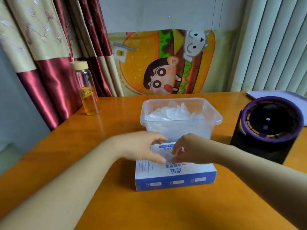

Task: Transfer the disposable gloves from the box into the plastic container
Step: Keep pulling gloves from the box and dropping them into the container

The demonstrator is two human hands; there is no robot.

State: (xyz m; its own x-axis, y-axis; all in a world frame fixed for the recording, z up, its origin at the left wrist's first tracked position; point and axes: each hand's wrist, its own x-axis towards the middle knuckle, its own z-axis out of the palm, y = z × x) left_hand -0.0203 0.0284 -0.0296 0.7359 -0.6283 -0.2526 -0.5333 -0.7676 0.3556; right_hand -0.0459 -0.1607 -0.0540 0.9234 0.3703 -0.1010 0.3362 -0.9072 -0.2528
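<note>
Head view looks down on an orange-brown wooden table (pixel 83 163) with both bare arms reaching in from the near edge. A flat blue-and-white cardboard glove box (pixel 176 175) lies near the middle of the table, its printed top facing up. Both hands meet over the far part of its top. The left hand (pixel 142 146) rests there with fingers curled and spread lightly, thumb toward the opening. The right hand (pixel 191 150) has thumb and forefinger pinched on a thin clear disposable glove (pixel 166 155) that sits at the box's opening; whether the left fingers grip that film as well I cannot tell.

Just beyond the box stands a clear rectangular plastic container (pixel 181 120), open at the top, with a heap of crumpled translucent gloves (pixel 172 112) already inside it.

Far left, near the table's edge, stands a glass bottle with a pale cap (pixel 86 88), holding amber liquid in its lower part. On the right sits a black cylindrical device with a purple rim (pixel 269 127). Behind it lies a pale lilac tray (pixel 282 95).
</note>
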